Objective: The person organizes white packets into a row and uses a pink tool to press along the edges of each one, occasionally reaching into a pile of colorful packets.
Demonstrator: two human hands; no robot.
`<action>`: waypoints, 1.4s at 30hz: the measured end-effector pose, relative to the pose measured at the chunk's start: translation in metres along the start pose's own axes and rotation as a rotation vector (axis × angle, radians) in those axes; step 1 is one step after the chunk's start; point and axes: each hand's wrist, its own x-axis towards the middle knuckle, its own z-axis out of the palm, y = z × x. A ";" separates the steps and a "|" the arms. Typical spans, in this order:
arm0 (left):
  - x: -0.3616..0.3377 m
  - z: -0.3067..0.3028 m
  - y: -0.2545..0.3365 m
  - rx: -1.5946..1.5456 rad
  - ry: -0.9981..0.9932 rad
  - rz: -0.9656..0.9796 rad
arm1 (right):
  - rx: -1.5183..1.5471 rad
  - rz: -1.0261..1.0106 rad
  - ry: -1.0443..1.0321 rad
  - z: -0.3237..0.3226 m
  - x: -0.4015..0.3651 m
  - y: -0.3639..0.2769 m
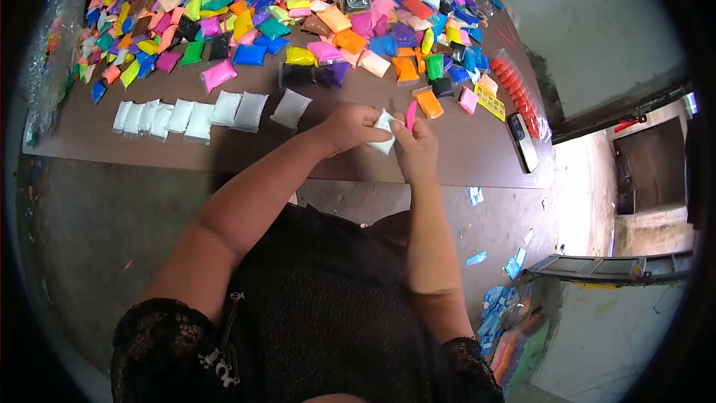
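Both hands meet over the front edge of the table, on a small white packet (382, 145) in clear film. My left hand (350, 128) pinches it from the left, thumb on top. From the other side my right hand (419, 153) grips it with the thumb. A flat bright-pink piece (411, 115), perhaps a small plastic tool, sticks up from the right-hand fingers; its lower part is hidden. To the left lies a single white packet (291, 109) on the table. Further left, several more white packets (180, 116) form a row, some overlapping.
A wide heap of coloured packets (328, 21) covers the back of the brown table (89, 130). At the right end are a phone (522, 142), a yellow tray-like piece (490, 102) and a bag of red items (516, 93). Blue wrappers (498, 313) lie on the floor.
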 end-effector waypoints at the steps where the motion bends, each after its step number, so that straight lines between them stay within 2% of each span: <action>1: 0.003 0.005 -0.010 -0.089 0.028 0.156 | -0.120 -0.006 0.023 0.002 -0.001 -0.005; 2: 0.001 0.011 -0.010 -0.175 0.057 0.313 | -0.116 -0.007 0.016 0.000 0.000 -0.002; 3: 0.000 0.016 -0.010 -0.209 0.099 0.358 | -0.004 -0.004 0.025 -0.003 0.002 0.003; 4: -0.002 0.014 -0.008 -0.207 0.105 0.358 | 0.107 0.000 0.035 -0.006 0.002 0.007; 6: -0.008 0.014 -0.002 -0.105 0.203 0.283 | 0.110 -0.016 0.041 -0.008 0.002 0.009; 10: -0.004 0.006 -0.010 -0.353 0.271 0.271 | 0.069 -0.032 -0.021 -0.001 0.001 0.006; 12: -0.001 0.004 -0.014 -0.326 0.258 0.260 | 0.019 -0.046 -0.013 0.000 0.000 0.002; 14: 0.000 0.004 -0.016 -0.299 0.243 0.249 | 0.043 0.047 -0.107 -0.008 0.003 0.008; 17: -0.002 0.003 -0.015 -0.290 0.218 0.238 | 0.004 0.051 -0.086 -0.012 0.005 0.013; 20: -0.003 0.002 -0.015 -0.288 0.160 0.345 | 0.039 0.054 -0.103 -0.012 0.005 0.013; 24: -0.002 0.001 -0.014 -0.324 0.190 0.250 | 0.004 0.031 -0.098 -0.005 0.002 0.006; 25: -0.002 0.002 -0.013 -0.349 0.219 0.220 | -0.089 0.014 -0.133 -0.004 0.000 0.001; 26: -0.003 0.003 -0.012 -0.350 0.218 0.220 | -0.183 -0.004 -0.169 -0.003 -0.001 -0.003; 30: -0.005 0.003 -0.011 -0.313 0.229 0.233 | -0.190 0.040 -0.186 -0.008 0.004 0.002; 32: -0.004 0.003 -0.012 -0.278 0.223 0.224 | 0.112 0.022 -0.067 -0.008 0.005 0.011; 34: -0.002 0.007 -0.015 -0.115 0.165 0.326 | 0.184 0.005 -0.066 -0.014 0.006 0.015; 36: -0.001 0.009 -0.015 -0.084 0.151 0.352 | 0.257 -0.010 -0.065 -0.012 0.005 0.013; 38: 0.000 0.007 -0.011 -0.213 0.019 0.333 | 0.208 -0.040 -0.068 -0.007 0.003 0.011; 39: -0.002 0.007 -0.009 -0.213 0.020 0.334 | 0.208 -0.040 -0.069 -0.008 0.003 0.010; 41: -0.006 0.006 -0.006 -0.202 0.070 0.235 | -0.134 0.048 -0.082 -0.009 0.002 0.009; 42: -0.006 0.007 -0.008 -0.202 0.072 0.236 | -0.133 0.047 -0.084 -0.009 0.002 0.009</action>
